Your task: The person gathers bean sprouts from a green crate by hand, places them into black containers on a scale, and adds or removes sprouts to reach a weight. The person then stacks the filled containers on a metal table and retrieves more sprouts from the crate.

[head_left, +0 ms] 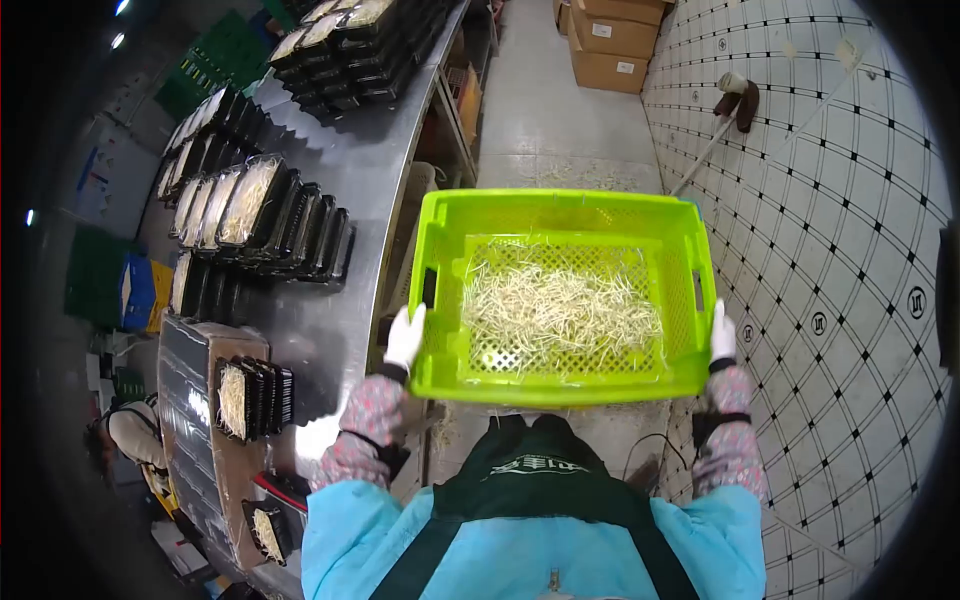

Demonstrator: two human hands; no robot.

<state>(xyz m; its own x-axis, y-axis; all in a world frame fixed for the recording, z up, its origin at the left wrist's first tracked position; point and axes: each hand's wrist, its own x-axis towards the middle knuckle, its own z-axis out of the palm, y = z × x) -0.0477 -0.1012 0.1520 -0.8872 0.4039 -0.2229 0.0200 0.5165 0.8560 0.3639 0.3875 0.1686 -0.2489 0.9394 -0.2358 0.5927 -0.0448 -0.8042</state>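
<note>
A bright green plastic crate [560, 390] with a perforated floor is held level in front of my body. A loose heap of pale, thin bean sprouts [560, 315] lies across its bottom. My left hand [404, 338], in a white glove, grips the crate's left side just below the handle slot. On the opposite side my right hand [722, 332], also gloved in white, holds the right wall near its slot. The crate's walls partly hide the fingers of both hands.
Left of me runs a metal table [345, 165] with stacked black trays of sprouts [255, 205] and a cardboard box [235, 350]. Brown cartons [615, 45] stand ahead by the tiled wall [830, 250]. Another person [135, 435] is at far left.
</note>
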